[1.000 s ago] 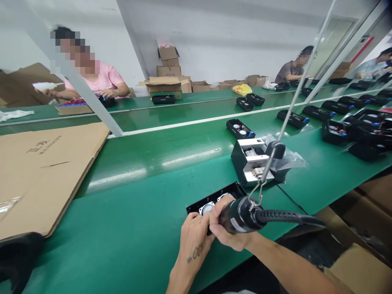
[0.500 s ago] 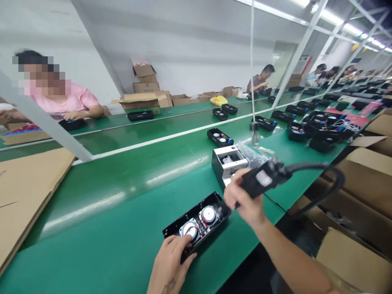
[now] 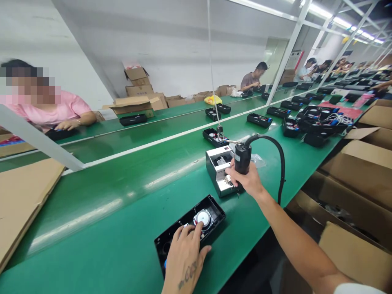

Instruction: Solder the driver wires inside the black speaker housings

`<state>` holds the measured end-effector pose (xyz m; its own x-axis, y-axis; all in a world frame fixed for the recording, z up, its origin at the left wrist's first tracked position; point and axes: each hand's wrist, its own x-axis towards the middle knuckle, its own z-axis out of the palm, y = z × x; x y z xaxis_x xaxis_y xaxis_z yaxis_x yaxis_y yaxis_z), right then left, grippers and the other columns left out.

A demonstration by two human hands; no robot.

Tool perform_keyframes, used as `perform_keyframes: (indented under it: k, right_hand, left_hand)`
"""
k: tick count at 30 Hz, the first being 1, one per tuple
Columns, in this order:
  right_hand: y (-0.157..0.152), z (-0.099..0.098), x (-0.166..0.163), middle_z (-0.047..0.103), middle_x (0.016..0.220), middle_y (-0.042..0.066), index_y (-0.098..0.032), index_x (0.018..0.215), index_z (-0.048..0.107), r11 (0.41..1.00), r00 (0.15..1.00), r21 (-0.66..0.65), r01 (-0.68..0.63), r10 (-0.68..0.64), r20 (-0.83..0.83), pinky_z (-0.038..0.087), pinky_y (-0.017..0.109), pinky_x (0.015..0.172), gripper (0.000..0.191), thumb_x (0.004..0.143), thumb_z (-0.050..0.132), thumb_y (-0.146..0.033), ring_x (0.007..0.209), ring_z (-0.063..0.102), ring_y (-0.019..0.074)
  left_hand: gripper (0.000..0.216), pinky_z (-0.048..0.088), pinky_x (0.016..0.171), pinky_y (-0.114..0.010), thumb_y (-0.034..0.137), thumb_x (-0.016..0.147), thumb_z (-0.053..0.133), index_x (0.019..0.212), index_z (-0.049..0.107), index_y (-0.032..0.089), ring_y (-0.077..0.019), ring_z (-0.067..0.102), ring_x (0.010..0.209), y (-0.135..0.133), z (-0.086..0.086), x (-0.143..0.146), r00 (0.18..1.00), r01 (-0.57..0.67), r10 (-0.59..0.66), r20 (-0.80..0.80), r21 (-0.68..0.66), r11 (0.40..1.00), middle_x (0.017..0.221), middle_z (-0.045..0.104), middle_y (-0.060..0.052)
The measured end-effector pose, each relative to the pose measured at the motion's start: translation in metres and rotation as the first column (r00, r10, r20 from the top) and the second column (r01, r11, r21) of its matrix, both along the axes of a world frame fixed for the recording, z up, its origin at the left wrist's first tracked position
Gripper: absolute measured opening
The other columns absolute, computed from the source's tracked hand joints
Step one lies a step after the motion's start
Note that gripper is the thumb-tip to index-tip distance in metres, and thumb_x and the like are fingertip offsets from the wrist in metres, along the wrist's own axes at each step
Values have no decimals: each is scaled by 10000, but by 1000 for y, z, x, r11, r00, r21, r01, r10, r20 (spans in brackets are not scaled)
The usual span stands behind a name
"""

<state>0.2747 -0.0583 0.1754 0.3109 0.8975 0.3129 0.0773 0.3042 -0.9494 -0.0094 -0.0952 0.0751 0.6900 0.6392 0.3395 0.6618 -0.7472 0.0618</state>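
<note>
My right hand (image 3: pixel 246 176) is wrapped around a black electric screwdriver (image 3: pixel 242 157), held upright with its cable at the top. Its lower end is hidden behind my fingers, at the front of a black and silver screw feeder (image 3: pixel 216 173). Nearer to me, a black speaker housing (image 3: pixel 174 228) lies on the green bench, its open side up. Inside it, a round speaker driver (image 3: pixel 203 219) shows; a second is mostly covered by my left hand (image 3: pixel 186 249). That hand lies across the housing with fingers stretched out, fingertips at the driver and thumb apart over the near edge.
Beyond the feeder, another open housing (image 3: pixel 214 137) lies on the green line. Several more housings with loose wires (image 3: pixel 332 118) are at the right. Cardboard boxes (image 3: pixel 358 175) stand along the right edge, a cardboard sheet (image 3: pixel 27 196) at left. Co-workers sit across the line.
My right hand has moved to the feeder, and the screwdriver has swung from tilted to upright. My left hand has shifted further over the housing, its fingers reaching to the farther driver.
</note>
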Motion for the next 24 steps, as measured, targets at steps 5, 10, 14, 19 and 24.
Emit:
perform_keyframes:
  k: [5, 10, 14, 19, 24]
  right_hand:
    - [-37, 1, -17, 636, 634, -63, -227, 1106, 636, 977, 964, 81, -199, 210, -164, 454, 288, 473, 358, 863, 858, -369, 464, 573, 133]
    - [-53, -7, -55, 514, 566, -113, -292, 1065, 582, 927, 893, 308, -214, 313, -323, 347, 227, 396, 303, 921, 800, -445, 385, 408, 85]
    - [-50, -21, -79, 482, 576, -121, -291, 1045, 558, 918, 881, 284, -275, 359, -307, 356, 222, 411, 258, 946, 776, -385, 397, 418, 83]
    - [-45, -34, -88, 489, 607, -121, -280, 1031, 536, 918, 870, 252, -305, 377, -318, 363, 222, 417, 268, 949, 780, -351, 406, 438, 76]
    - [-44, -34, -91, 504, 620, -115, -271, 1017, 534, 924, 877, 229, -305, 367, -311, 359, 216, 408, 286, 931, 797, -346, 407, 453, 75]
  left_hand:
    - [305, 626, 835, -467, 282, 873, 822, 1123, 668, 200, -306, 765, 939, -3, 10, 6, 996, -74, 76, -45, 40, 996, 992, 821, -93]
    - [278, 619, 850, -443, 260, 863, 845, 1096, 702, 209, -290, 763, 946, -8, 11, 8, 997, -72, 72, -11, 52, 996, 998, 826, -83]
    - [217, 606, 906, -450, 232, 892, 811, 1079, 706, 199, -284, 768, 960, -8, 9, 7, 999, -45, 46, -7, 36, 998, 979, 830, -77]
    - [176, 592, 933, -456, 227, 934, 756, 1098, 702, 198, -276, 772, 968, -7, 6, 5, 999, -35, 35, 4, 9, 999, 975, 833, -63]
    - [194, 587, 932, -453, 214, 917, 775, 1095, 698, 203, -276, 769, 971, -8, 6, 6, 999, -50, 49, 10, 3, 999, 983, 834, -61]
